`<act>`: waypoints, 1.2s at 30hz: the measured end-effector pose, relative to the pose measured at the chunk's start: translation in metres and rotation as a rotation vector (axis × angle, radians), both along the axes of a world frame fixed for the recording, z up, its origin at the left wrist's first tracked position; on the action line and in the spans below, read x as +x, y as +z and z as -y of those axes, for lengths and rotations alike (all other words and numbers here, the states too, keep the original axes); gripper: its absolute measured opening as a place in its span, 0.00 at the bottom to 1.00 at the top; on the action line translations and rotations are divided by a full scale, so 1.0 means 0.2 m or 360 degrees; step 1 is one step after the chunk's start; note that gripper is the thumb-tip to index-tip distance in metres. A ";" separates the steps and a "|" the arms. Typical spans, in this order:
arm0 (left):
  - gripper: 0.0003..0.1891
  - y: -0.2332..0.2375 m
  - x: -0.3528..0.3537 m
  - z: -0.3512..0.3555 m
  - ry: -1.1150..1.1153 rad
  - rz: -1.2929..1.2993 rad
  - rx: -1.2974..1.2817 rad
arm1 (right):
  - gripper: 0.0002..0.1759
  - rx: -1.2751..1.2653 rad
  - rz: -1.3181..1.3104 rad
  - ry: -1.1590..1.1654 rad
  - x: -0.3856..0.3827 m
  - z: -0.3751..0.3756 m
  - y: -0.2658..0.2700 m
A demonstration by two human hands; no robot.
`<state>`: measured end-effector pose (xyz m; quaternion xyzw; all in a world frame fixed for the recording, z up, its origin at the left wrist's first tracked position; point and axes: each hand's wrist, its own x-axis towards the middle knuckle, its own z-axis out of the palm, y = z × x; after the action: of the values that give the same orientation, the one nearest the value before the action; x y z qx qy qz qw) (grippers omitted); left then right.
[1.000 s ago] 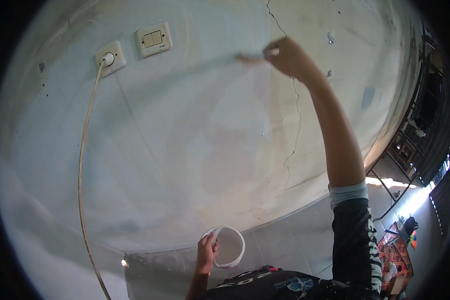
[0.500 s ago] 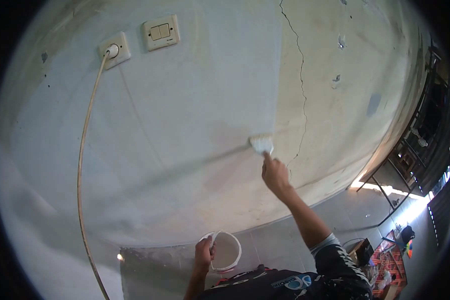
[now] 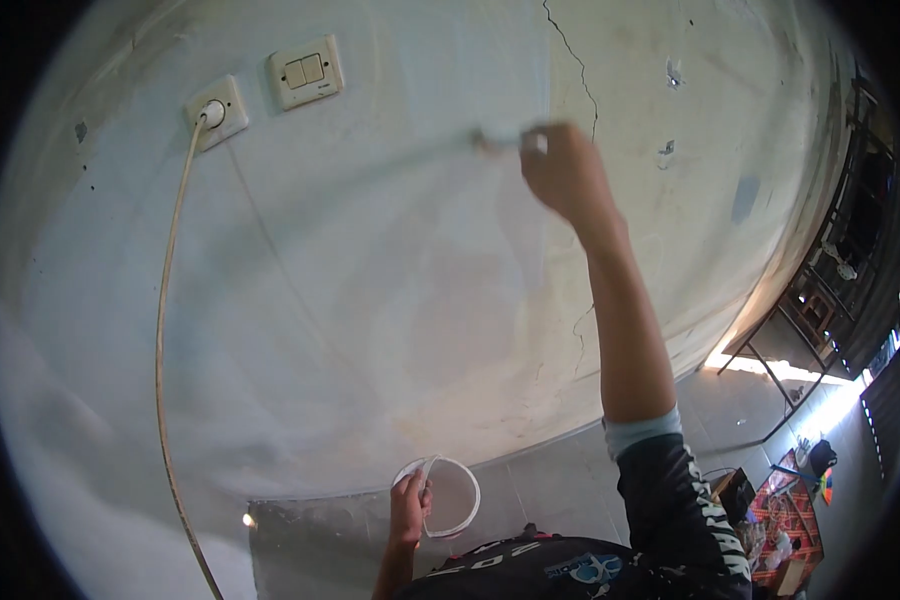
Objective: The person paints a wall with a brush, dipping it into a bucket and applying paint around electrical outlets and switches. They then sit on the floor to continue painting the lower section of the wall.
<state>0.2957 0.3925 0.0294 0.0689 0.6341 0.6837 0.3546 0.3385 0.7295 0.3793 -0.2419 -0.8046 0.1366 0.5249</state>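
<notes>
Right hand (image 3: 568, 175), fingers clamped on the brush (image 3: 508, 141), has risen from beside the crack's (image 3: 573, 50) lower end to just left of its upper stretch; left hand (image 3: 410, 505) stays gripping the bucket (image 3: 475, 500) rim, far below the crack

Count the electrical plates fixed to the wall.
2. A socket at upper left, a cable plugged into it, and a two-rocker switch just right of it, slightly higher. The right hand hides a little wall.
</notes>
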 end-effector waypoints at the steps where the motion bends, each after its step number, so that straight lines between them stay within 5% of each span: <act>1: 0.16 0.01 0.01 0.00 -0.0002 -0.0007 -0.0010 | 0.16 0.0065 -0.0014 -0.0032 -0.01 0.02 0.11; 3: 0.17 -0.01 0.02 0.01 -0.0008 0.0001 -0.0023 | 0.16 0.0298 -0.0356 0.0029 -0.06 0.01 0.21; 7: 0.18 -0.04 -0.01 0.03 0.0031 0.0031 -0.0009 | 0.13 0.0232 -0.0229 -0.0011 -0.03 0.04 0.11; 11: 0.17 -0.04 0.00 0.03 0.0076 0.0092 -0.0029 | 0.25 0.0387 0.0037 -0.0215 -0.12 -0.08 -0.74; 16: 0.17 -0.07 0.00 0.01 0.0034 0.0001 -0.0038 | 0.21 -0.0326 0.0591 0.0034 0.03 0.02 -1.70; 22: 0.17 0.00 0.01 -0.02 0.0047 -0.0087 -0.0150 | 0.12 -0.0885 0.0966 0.0140 0.15 -0.13 -1.89; 25: 0.18 -0.05 -0.01 0.01 0.0072 -0.0052 -0.0107 | 0.13 -0.0757 0.0653 0.0105 0.15 -0.29 -1.50; 28: 0.16 -0.08 -0.01 0.02 0.0090 -0.0012 -0.0050 | 0.18 -0.0316 0.0362 0.0099 0.20 -0.33 -0.83; 30: 0.15 -0.07 -0.02 0.01 0.0108 0.0026 -0.0030 | 0.17 -0.0412 0.0341 0.0076 0.24 -0.31 -0.38; 33: 0.15 -0.08 0.01 -0.03 0.0112 0.0039 0.0031 | 0.15 0.0074 0.0022 0.0030 0.22 -0.35 0.13; 34: 0.16 -0.08 0.00 -0.03 0.0086 0.0030 -0.0001 | 0.16 0.0556 -0.0241 0.0049 0.16 -0.49 0.25; 36: 0.16 -0.08 -0.01 -0.03 0.0057 0.0016 -0.0048 | 0.18 0.0240 -0.0098 -0.0007 0.20 -0.41 0.56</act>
<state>0.2943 0.3993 0.0134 0.0486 0.6437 0.6807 0.3464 0.3792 0.8116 0.4916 -0.1991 -0.7955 0.0819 0.5664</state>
